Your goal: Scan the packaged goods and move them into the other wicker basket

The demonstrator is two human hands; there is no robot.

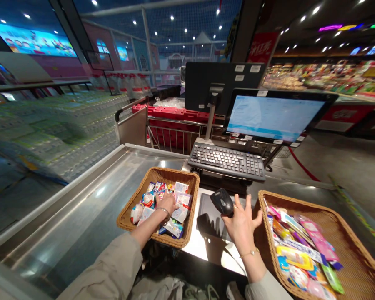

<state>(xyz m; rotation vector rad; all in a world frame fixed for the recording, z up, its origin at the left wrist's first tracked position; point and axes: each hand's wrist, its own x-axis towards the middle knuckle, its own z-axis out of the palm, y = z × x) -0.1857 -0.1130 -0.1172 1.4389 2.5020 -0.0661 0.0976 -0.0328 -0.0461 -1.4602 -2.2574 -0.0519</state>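
My left hand (167, 204) reaches down into a brown wicker basket (190, 227) of small packaged goods. Its fingers look apart, touching the packs, though the tips are partly hidden among them. Around it lie round red-and-white packs (148, 199), flat pale boxes (181, 212) and a blue-and-white packet (174, 228). At the near end of a black computer mouse (221, 201), the thumb and index finger of my right hand (242, 223) grip it, while the other fingers spread outward. Beneath the mouse is a dark grey pad (208, 204).
To the right stands a second wicker basket (359, 250) holding colourful packets. Behind the mouse are a keyboard (228, 160), a lit screen (271, 116) and a dark monitor back (203, 79). A metal counter (93, 200) extends left. Beyond it stand wrapped bottle stacks (65, 129) and a trolley (175, 135).
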